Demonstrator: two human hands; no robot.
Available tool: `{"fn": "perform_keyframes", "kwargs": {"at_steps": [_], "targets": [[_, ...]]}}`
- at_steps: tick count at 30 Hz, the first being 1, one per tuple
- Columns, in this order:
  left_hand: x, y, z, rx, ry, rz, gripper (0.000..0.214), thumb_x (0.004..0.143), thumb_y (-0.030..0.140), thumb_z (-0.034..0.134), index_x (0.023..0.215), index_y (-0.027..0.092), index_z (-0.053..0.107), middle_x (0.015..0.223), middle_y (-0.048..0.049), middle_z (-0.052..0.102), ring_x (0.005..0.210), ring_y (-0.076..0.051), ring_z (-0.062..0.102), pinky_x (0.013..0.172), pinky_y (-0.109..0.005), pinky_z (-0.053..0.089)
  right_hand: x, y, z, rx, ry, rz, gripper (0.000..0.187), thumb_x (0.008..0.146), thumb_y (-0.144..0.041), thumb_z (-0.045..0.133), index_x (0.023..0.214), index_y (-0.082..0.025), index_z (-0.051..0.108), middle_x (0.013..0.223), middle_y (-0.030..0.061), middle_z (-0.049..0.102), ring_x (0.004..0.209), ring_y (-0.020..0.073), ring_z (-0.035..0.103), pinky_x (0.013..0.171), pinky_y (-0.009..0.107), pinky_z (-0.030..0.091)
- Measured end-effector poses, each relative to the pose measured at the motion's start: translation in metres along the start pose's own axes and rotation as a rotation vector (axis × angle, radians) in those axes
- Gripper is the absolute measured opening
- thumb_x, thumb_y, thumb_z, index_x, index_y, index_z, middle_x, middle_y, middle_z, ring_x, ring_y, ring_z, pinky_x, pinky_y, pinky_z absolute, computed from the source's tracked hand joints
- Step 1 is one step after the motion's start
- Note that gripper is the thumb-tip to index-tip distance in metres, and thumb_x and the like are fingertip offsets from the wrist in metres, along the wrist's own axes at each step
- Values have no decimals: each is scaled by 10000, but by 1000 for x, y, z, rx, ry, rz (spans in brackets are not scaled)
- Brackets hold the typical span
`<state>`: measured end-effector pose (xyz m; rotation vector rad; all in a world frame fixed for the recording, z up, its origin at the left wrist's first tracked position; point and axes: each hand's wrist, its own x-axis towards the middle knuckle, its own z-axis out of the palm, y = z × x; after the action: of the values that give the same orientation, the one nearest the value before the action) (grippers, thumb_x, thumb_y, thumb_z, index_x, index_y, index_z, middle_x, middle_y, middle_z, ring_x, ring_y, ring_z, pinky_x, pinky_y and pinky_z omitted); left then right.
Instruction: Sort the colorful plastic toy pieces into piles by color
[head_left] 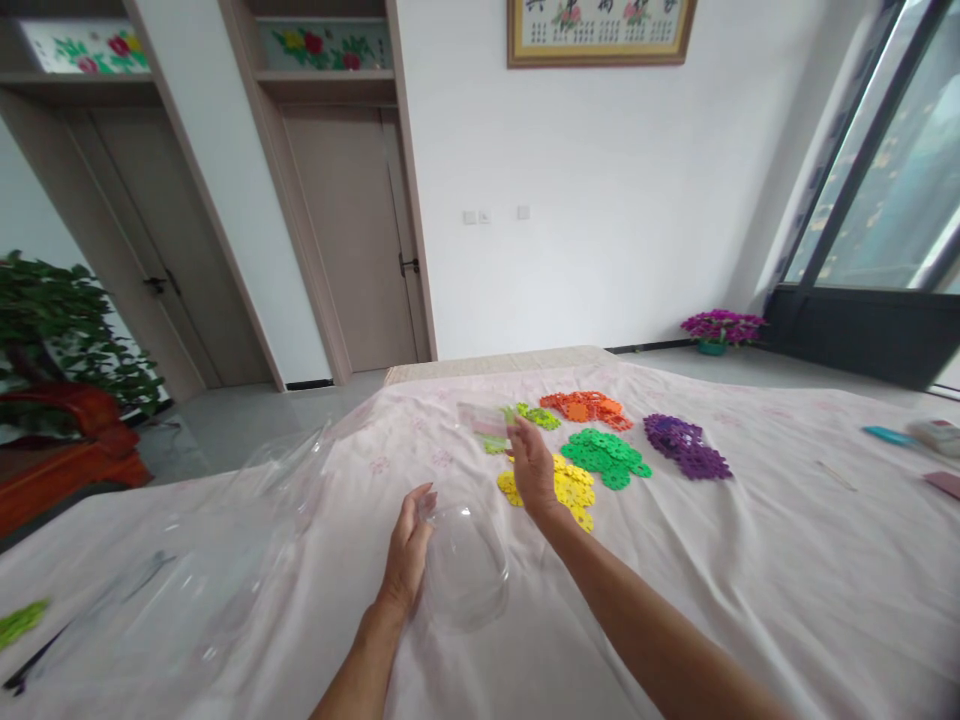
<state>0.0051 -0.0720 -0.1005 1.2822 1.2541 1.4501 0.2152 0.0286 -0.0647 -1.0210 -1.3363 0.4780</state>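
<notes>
My left hand (409, 548) rests with fingers straight against the side of a clear plastic jar (465, 565) lying on the pink sheet. My right hand (531, 465) is raised further out, fingers pinched on a clear lid (486, 420) that looks blurred. Beyond it lie flat piles of plastic snowflake pieces: light green (538, 416), orange (586, 407), green (606, 457), yellow (570, 488) and purple (686, 446).
A large clear plastic bag (247, 530) lies crumpled at the left of the bed (750, 560). Some green bits (22, 620) sit at the far left edge. Small items (926, 440) lie at the right edge. Doors, a plant and a window surround the room.
</notes>
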Motion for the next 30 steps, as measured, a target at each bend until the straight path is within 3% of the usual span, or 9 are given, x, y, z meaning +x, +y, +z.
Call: {"fn": "perform_keyframes", "kwargs": {"at_steps": [2, 5, 7, 14, 20, 25, 30], "targets": [[0, -1, 0, -5, 0, 11, 471, 807, 288, 536, 1274, 221, 526, 1332, -89, 594, 1269, -221, 527, 1080, -356, 376, -4, 4, 8, -185, -258, -104, 367, 922, -245, 437, 1250, -244, 600, 1198, 63, 668, 1114, 221, 611, 961, 403, 495], [1, -2, -1, -17, -12, 17, 484, 773, 232, 529, 1257, 211, 530, 1336, -93, 593, 1266, -230, 527, 1069, -364, 388, -12, 7, 10, -415, -706, -244, 503, 799, -77, 492, 1248, -262, 622, 1191, 51, 681, 1109, 228, 621, 977, 373, 477], [2, -2, 0, -31, -13, 8, 496, 752, 201, 514, 1247, 207, 530, 1325, -93, 601, 1259, -231, 533, 1066, -370, 393, -16, 8, 8, -466, -828, -297, 582, 751, -37, 500, 1278, -262, 604, 1223, 49, 667, 1126, 225, 611, 964, 345, 479], [1, 4, 1, 11, -55, 44, 432, 713, 171, 492, 1128, 197, 608, 1275, -76, 627, 1193, -245, 571, 1057, -376, 395, -16, 15, -10, -455, -688, -357, 452, 795, -32, 464, 1165, -184, 675, 1165, 76, 688, 1112, 208, 600, 986, 330, 442], [2, -1, 2, 12, 4, 30, 390, 754, 208, 508, 1134, 200, 597, 1235, -73, 645, 1194, -244, 570, 1053, -380, 393, -6, 7, -56, -717, -448, -169, 269, 864, -226, 551, 1080, -228, 711, 1062, 63, 686, 1017, 221, 572, 929, 338, 404], [7, -1, 5, 27, 122, -9, 374, 831, 336, 530, 1179, 206, 578, 1261, -79, 633, 1215, -241, 556, 1066, -386, 381, -10, 1, -81, -918, -485, -69, 442, 759, -492, 692, 1149, -283, 687, 1083, 53, 644, 1006, 242, 523, 869, 336, 368], [5, 7, 8, 84, 63, 23, 435, 898, 457, 479, 1252, 216, 549, 1364, -84, 564, 1279, -226, 503, 1109, -379, 338, -18, -1, -79, -962, -525, -122, 350, 767, -414, 693, 1097, -297, 696, 1055, 33, 654, 1017, 230, 508, 880, 323, 325]]}}
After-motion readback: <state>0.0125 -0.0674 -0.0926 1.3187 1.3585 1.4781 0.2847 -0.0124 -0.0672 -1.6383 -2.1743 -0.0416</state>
